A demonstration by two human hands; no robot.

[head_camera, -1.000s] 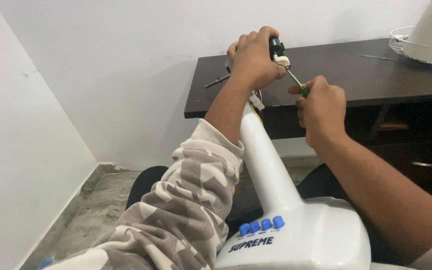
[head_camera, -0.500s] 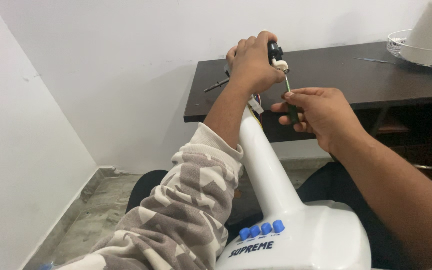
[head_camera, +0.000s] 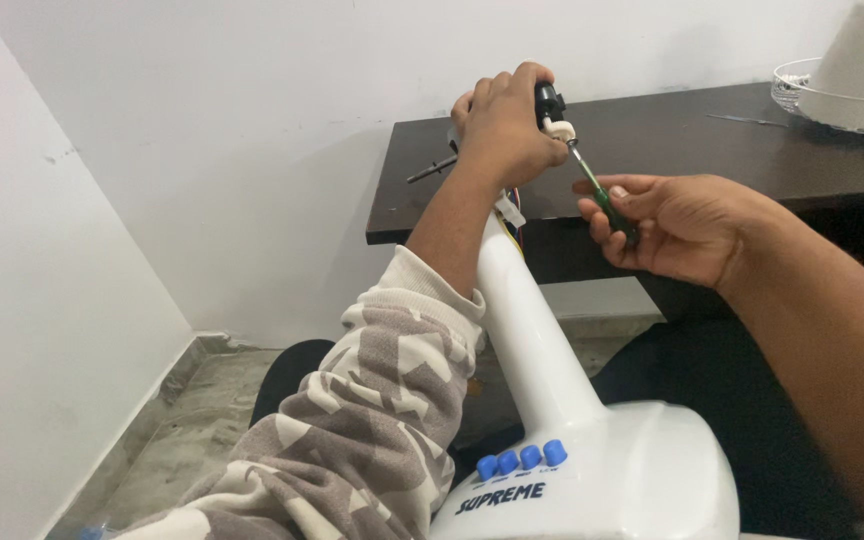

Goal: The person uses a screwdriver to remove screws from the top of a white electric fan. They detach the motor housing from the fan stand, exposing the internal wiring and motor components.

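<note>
A white fan stand (head_camera: 527, 330) with blue buttons (head_camera: 523, 459) lies across my lap, its neck pointing up at the dark table. My left hand (head_camera: 502, 125) grips the top of the neck around a black and white motor part (head_camera: 552, 108); coloured wires (head_camera: 517, 215) hang below it. My right hand (head_camera: 677, 225) holds a green-handled screwdriver (head_camera: 607, 200), its metal tip set against the white piece of that part. The fingers are curled around the handle.
A dark wooden table (head_camera: 652, 150) stands against the white wall. A wire fan guard with a white object in it (head_camera: 852, 70) sits at its far right. A dark screw or rod (head_camera: 432, 168) pokes out at the table's left edge. Below left is a stone floor (head_camera: 182, 420).
My right hand has rolled palm up and shifted right, turning the screwdriver while its tip stays on the motor part. My left hand has held still.
</note>
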